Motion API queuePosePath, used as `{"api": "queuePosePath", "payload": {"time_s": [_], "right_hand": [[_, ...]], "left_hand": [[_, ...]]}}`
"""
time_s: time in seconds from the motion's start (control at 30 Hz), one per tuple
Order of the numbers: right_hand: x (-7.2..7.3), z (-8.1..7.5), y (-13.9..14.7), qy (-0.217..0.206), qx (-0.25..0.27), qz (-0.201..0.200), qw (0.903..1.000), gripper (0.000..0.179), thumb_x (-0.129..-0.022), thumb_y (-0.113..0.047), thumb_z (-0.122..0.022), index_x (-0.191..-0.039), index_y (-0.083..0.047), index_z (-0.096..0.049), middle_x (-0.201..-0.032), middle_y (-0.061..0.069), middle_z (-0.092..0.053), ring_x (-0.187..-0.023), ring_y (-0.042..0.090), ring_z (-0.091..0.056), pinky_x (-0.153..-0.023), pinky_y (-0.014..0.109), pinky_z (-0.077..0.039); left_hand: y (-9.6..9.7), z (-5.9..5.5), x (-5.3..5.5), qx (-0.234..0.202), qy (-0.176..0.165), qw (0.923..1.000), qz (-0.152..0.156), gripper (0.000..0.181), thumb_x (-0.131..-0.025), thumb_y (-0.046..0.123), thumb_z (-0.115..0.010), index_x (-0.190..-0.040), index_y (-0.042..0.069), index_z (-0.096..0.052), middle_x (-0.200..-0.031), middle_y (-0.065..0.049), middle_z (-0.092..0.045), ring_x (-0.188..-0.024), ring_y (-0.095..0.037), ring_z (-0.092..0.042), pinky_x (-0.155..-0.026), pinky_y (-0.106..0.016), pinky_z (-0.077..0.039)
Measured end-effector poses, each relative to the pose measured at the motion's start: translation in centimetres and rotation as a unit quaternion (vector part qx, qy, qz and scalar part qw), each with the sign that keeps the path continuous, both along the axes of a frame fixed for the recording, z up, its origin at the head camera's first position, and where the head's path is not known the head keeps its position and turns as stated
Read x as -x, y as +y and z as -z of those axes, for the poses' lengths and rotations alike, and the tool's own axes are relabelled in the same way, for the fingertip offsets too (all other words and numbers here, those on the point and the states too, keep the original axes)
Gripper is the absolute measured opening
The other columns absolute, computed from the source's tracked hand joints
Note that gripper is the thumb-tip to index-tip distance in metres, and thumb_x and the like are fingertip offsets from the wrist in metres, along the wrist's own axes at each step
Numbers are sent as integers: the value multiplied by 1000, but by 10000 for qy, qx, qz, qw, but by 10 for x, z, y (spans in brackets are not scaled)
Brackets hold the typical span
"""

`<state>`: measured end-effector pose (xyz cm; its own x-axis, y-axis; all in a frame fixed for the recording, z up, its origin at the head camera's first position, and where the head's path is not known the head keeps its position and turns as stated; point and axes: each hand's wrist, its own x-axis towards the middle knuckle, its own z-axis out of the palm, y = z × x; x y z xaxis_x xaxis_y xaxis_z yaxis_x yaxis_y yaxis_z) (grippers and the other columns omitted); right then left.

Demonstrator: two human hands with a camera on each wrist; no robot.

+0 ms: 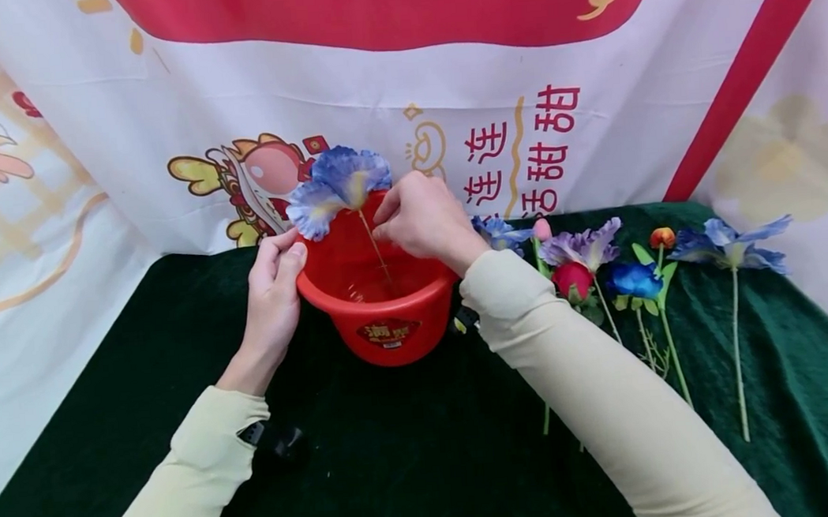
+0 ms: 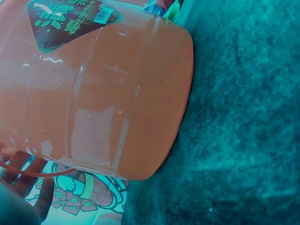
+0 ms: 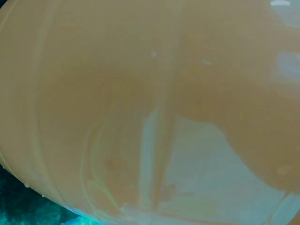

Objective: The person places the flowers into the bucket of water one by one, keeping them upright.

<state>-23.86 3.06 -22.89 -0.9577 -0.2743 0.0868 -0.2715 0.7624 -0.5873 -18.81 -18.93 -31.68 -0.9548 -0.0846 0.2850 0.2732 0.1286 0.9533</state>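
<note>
A red plastic bucket [image 1: 397,331] stands on the dark green cloth, its wall [image 2: 108,93] large in the left wrist view. My left hand [image 1: 273,279] grips its left rim, thumb near the top and fingers [image 2: 44,197] outside by the thin handle. Over the bucket's opening, my right hand [image 1: 422,218] pinches the stem of a blue artificial iris [image 1: 348,179]. The blossom leans left above the rim, and its stem slants down into the bucket. Only the bucket's shiny surface [image 3: 117,93] fills most of the right wrist view; the right hand is hidden there.
Right of the bucket lie several artificial flowers: a purple iris [image 1: 584,244], a red rose [image 1: 572,279], a blue rose [image 1: 634,280], an orange tulip [image 1: 662,238] and a blue iris [image 1: 730,247]. A printed white curtain [image 1: 346,81] hangs directly behind the table.
</note>
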Motion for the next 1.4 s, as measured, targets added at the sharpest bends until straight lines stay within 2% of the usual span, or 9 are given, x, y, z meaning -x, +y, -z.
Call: {"api": "queuePosePath", "payload": {"time_s": [0.17, 0.27, 0.33, 0.43, 0.5, 0.6, 0.9, 1.17, 1.4], "right_hand": [[1, 2, 3, 120, 599, 25, 9981, 15, -94, -25, -81, -105, -16, -85, -91, -2, -81, -82, 10, -74, -79, 30, -60], [-2, 4, 8, 269, 1503, -14, 9883, 14, -97, -23, -78, -102, -13, -85, -89, 2, -81, -78, 13, -76, -76, 30, -62], [-6, 5, 16, 345, 2254, -30, 9736, 14, -98, -21, -76, -103, -10, -84, -91, 6, -81, -81, 19, -77, -77, 32, -63], [-13, 7, 36, 401, 3368, 12, 9407, 16, -98, -18, -77, -107, -6, -83, -96, 11, -81, -86, 26, -78, -80, 33, -66], [-17, 9, 53, 357, 3810, 136, 9238, 19, -97, -19, -77, -111, -5, -82, -97, 11, -81, -88, 26, -78, -80, 33, -66], [-24, 13, 80, 297, 4144, 423, 9086, 26, -97, -23, -78, -114, -4, -80, -98, 8, -81, -89, 23, -79, -80, 30, -66], [-41, 38, 137, -524, 3716, 1364, 9168, 35, -99, -34, -75, -121, -8, -76, -106, -2, -80, -97, 14, -79, -85, 22, -63], [-34, 69, 152, -1110, 3809, 1480, 9059, 37, -98, -27, -76, -125, -1, -70, -93, -11, -80, -86, 8, -79, -83, 23, -64], [-31, 81, 161, -1142, 3547, 1552, 9149, 44, -100, -23, -74, -133, 4, -66, -92, -14, -78, -85, 6, -78, -84, 23, -64]], "left_hand": [[0, -3, -2, 26, -140, 9999, -56, 48, -113, 30, -45, -153, 4, -47, -137, -2, -59, -114, -14, -67, -94, -14, -57], [-3, -6, -5, 117, -268, 9996, -49, 50, -112, 32, -47, -155, 6, -48, -138, -5, -63, -112, -11, -69, -96, -14, -56], [-4, -8, -7, 178, -384, 9991, 15, 52, -112, 34, -48, -157, 9, -46, -142, -9, -64, -113, -10, -69, -96, -13, -56], [-1, -10, -12, 206, -473, 9986, 117, 54, -112, 36, -48, -160, 12, -44, -154, -10, -59, -125, -12, -66, -100, -13, -54], [2, -9, -17, 163, -483, 9985, 186, 55, -113, 35, -47, -163, 14, -41, -162, -9, -52, -135, -17, -61, -104, -14, -52], [8, -8, -28, 22, -373, 9991, 210, 55, -113, 31, -47, -165, 16, -36, -167, -4, -46, -145, -22, -53, -106, -13, -50], [17, -6, -47, -217, -175, 9987, 426, 62, -110, 24, -51, -167, 19, -27, -165, 2, -39, -147, -23, -41, -102, -12, -52], [14, -8, -49, -139, -166, 9990, 382, 62, -109, 18, -49, -167, 17, -25, -165, 2, -38, -147, -24, -41, -105, -15, -53], [17, -7, -47, -122, -211, 9990, 374, 62, -109, 15, -47, -167, 15, -23, -167, 1, -37, -149, -23, -41, -105, -13, -52]]}}
